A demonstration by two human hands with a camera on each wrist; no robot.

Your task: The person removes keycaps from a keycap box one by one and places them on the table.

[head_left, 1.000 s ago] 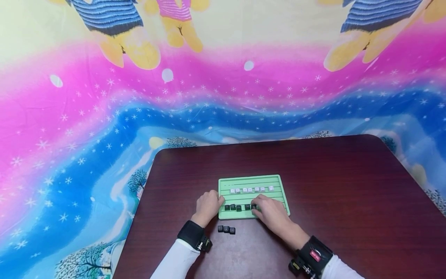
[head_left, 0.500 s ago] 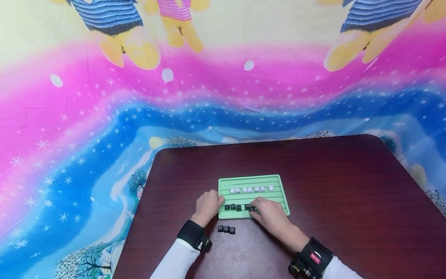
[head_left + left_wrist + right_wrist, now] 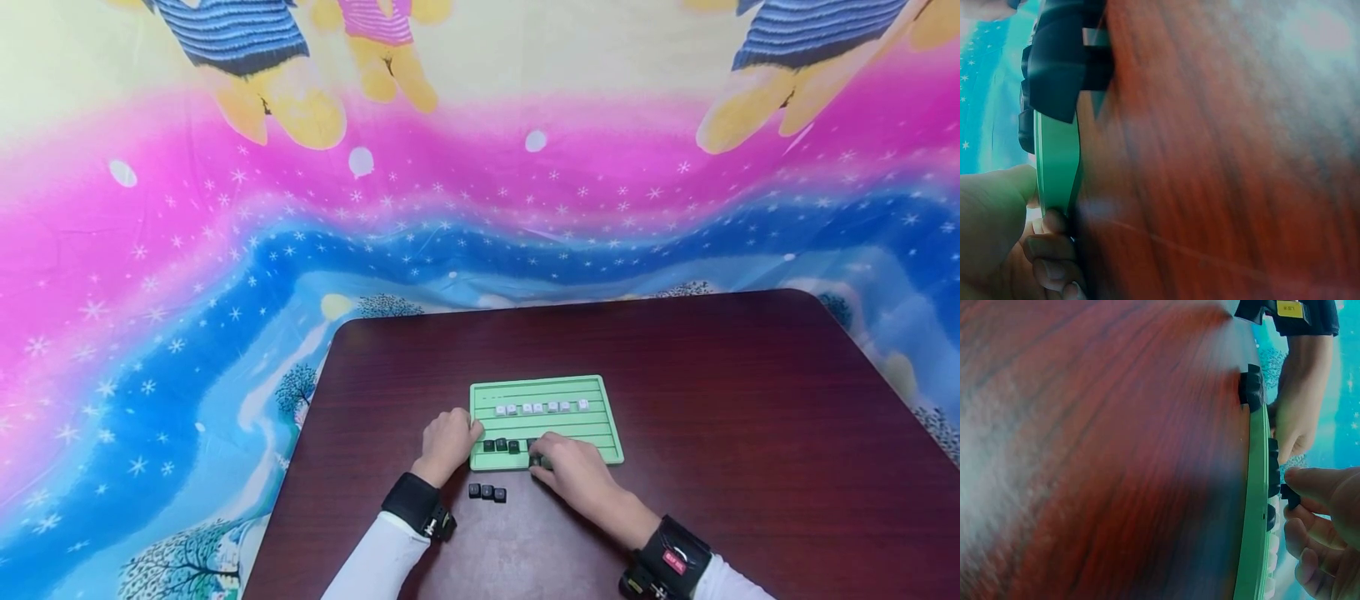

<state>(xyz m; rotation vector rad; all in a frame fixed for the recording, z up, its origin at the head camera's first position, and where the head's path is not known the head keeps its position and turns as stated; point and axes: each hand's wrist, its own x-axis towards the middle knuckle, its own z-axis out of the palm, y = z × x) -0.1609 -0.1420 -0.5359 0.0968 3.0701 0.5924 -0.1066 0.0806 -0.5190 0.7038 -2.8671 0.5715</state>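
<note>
A light green ridged tray (image 3: 585, 429) lies on the dark table, with white keycaps (image 3: 537, 408) in one row and black keycaps (image 3: 501, 445) in a nearer row. My left hand (image 3: 449, 442) holds the tray's left edge; in the left wrist view its thumb lies on one side of the green rim (image 3: 1059, 162) and the fingertips on the other. My right hand (image 3: 577, 468) is over the tray's front edge. In the right wrist view, its thumb and a finger pinch a black keycap (image 3: 1290, 496), raised off the tray, beside the row.
Three loose black keycaps (image 3: 487, 492) lie side by side on the table (image 3: 712, 400) in front of the tray. A patterned cloth (image 3: 480, 167) hangs behind the table. Each wrist wears a black strap with a camera.
My right hand has moved left and toward me, taking the pinched black keycap from the right end of the black row to the tray's front edge. The left hand stays still.
</note>
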